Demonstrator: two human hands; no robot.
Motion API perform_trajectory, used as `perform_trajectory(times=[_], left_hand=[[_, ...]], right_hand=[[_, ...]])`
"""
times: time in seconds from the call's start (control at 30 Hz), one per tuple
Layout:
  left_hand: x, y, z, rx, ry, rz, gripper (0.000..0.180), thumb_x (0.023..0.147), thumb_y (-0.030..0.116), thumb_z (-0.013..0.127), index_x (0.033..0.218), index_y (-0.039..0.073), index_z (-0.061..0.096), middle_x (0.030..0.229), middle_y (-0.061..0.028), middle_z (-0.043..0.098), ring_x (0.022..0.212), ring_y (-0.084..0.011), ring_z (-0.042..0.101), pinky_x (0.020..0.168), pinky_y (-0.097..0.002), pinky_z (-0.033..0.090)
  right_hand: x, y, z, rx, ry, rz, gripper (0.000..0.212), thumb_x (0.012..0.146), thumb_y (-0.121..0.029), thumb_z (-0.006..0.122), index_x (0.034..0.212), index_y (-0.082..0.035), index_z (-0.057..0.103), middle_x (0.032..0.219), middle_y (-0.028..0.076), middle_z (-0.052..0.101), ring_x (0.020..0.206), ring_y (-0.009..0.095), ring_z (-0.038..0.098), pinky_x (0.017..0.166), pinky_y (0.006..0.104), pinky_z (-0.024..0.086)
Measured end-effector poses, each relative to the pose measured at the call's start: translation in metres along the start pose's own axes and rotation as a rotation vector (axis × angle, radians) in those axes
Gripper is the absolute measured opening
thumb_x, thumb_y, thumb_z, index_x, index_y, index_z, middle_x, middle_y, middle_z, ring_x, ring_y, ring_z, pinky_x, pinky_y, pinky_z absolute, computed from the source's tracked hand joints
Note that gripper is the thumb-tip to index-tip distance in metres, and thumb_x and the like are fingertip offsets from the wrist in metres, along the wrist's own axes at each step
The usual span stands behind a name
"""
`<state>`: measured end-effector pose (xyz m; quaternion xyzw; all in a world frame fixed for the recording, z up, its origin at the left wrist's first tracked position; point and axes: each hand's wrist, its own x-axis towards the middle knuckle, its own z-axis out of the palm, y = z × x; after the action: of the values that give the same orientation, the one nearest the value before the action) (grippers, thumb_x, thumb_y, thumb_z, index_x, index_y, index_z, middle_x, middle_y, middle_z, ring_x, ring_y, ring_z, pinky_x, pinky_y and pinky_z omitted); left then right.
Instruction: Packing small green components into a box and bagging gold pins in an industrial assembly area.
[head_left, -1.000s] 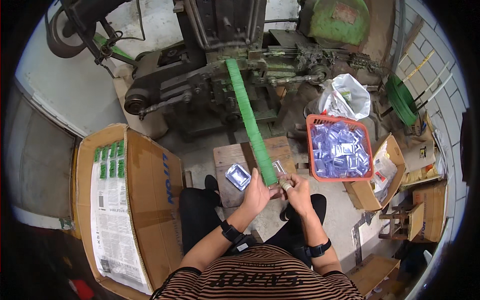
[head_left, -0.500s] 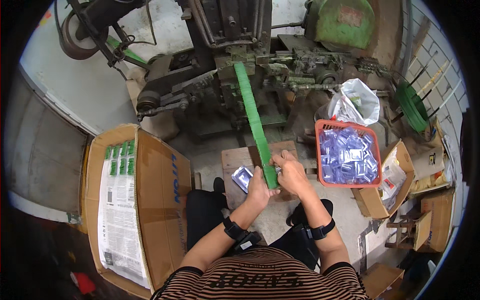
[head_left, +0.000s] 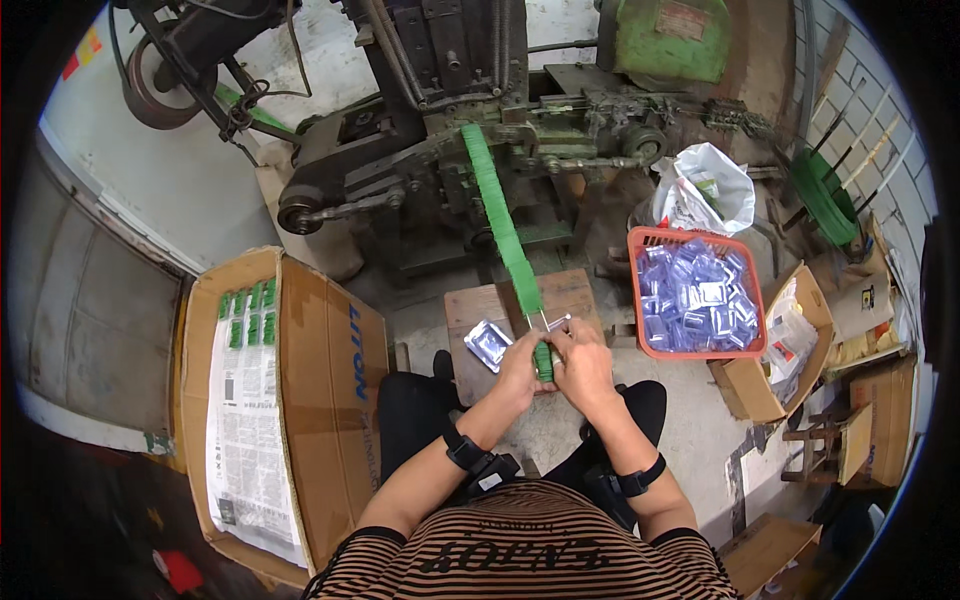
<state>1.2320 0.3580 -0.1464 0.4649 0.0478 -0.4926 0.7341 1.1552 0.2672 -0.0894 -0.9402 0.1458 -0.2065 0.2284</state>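
Note:
A long row of thin green pieces (head_left: 497, 210) slopes from the machine toward me on two thin metal rails (head_left: 536, 321). Below a gap in it, a short green stack (head_left: 544, 368) sits between my hands. My left hand (head_left: 517, 370) is closed round the stack's left side. Fingers bent, my right hand (head_left: 585, 365) presses at its upper right; a thin pale rod (head_left: 560, 321) sticks out by those fingers, and whether they hold it is unclear. A clear plastic blister shell (head_left: 488, 345) lies left of my hands on a wooden stool (head_left: 468, 308).
Ahead stands a dark, greasy machine (head_left: 440, 60). An orange basket (head_left: 640, 300) of clear plastic shells is at right, beside a white bag (head_left: 735, 205) and an open carton (head_left: 745, 395). A tall cardboard box (head_left: 330, 370) at left bears newspaper (head_left: 245, 430) and green bundles (head_left: 237, 331).
The green row was unbroken down to my hands. Now a short stack is parted from it, leaving a gap with bare rails. My right hand has moved slightly down.

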Motion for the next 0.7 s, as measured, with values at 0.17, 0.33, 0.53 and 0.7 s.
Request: perform_trajectory(times=[0.17,0.33,0.53,0.7], left_hand=[[-0.039,-0.002,0.004,0.048,-0.242,-0.084,0.035,0.098,0.033,0.034,0.107,0.005,0.052,0.093,-0.0119,0.063,0.072,-0.0242,0.066,0.051,-0.0318,0.052],[-0.046,-0.015,-0.012,0.073,-0.218,-0.028,0.035,0.098,0.029,0.034,0.107,0.001,0.052,0.094,-0.0125,0.063,0.076,-0.0257,0.065,0.061,-0.0306,0.053],[-0.053,-0.021,-0.030,0.149,-0.092,0.036,0.035,0.099,0.028,0.034,0.104,-0.001,0.054,0.091,-0.0092,0.061,0.077,-0.0165,0.062,0.070,-0.0292,0.052],[-0.056,-0.022,-0.038,0.151,-0.037,0.128,0.039,0.099,0.031,0.032,0.103,-0.001,0.055,0.094,-0.0089,0.060,0.086,-0.0154,0.059,0.077,-0.0302,0.049]], right_hand=[[-0.029,0.013,-0.024,0.240,0.150,0.234,0.025,0.072,-0.001,0.058,0.096,-0.004,0.063,0.082,0.019,0.060,0.077,0.036,0.059,0.069,0.0403,0.048],[-0.064,0.022,-0.014,0.672,-0.184,0.378,0.026,0.084,-0.006,0.058,0.107,0.005,0.057,0.071,0.012,0.060,0.062,0.015,0.060,0.055,0.0284,0.046],[-0.075,0.008,0.005,0.541,-0.154,0.330,0.023,0.085,-0.006,0.058,0.104,0.006,0.059,0.073,0.010,0.061,0.061,0.012,0.058,0.054,0.0258,0.047],[-0.074,0.006,0.020,0.322,-0.024,0.061,0.022,0.084,-0.003,0.058,0.103,0.006,0.060,0.075,0.010,0.063,0.060,0.012,0.059,0.053,0.0252,0.047]])
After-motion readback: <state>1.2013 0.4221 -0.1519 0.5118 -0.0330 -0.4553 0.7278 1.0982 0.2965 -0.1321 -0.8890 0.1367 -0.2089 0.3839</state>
